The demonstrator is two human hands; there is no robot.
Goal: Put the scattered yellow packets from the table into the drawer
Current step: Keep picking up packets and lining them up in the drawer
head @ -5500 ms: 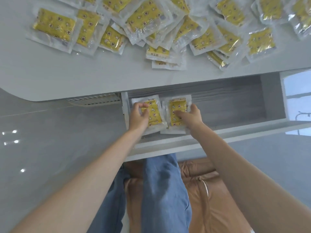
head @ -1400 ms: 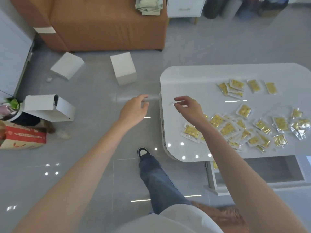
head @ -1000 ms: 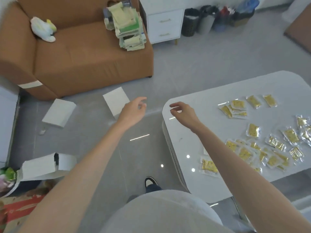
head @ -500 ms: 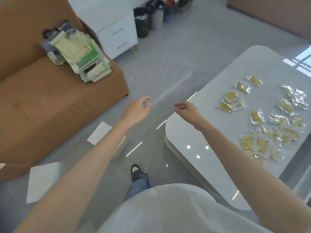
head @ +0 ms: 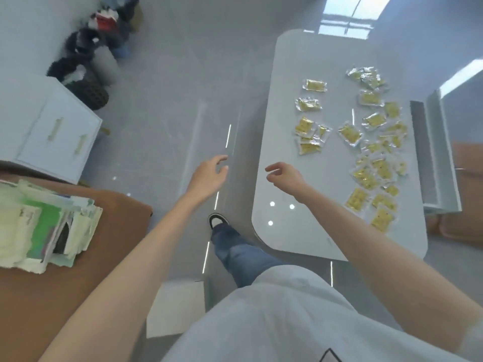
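Both hands are out in front of the person and hold nothing. The left hand (head: 209, 176) hangs over the grey floor just left of the table, its fingers loosely spread and slightly bent. The right hand (head: 285, 176) is over the near left part of the white table (head: 295, 231), palm down, its fingers relaxed and a little curled, the thumb apart from them. Whether it touches the top cannot be told.

The yellow packets (head: 366, 176) lie scattered on the table to the right of the right hand and farther away than it, none in contact with either hand. The closest are a small overlapping group (head: 309, 137) just beyond the hand, with two single packets farther off. The main spread runs along the right side of the table from near to far. About two dozen show, but many overlap, so an exact count is not possible.

One drawer (head: 431, 152) stands pulled out past the right edge of the table, well apart from both hands. Its contents are not visible from here.

At left is one white cabinet (head: 52, 131) with two handles. Nearer is a brown sofa (head: 78, 296) carrying one untidy stack of papers (head: 39, 226). One white box (head: 175, 307) lies on the floor by the person's jeans leg (head: 235, 252) and one dark shoe (head: 217, 220)
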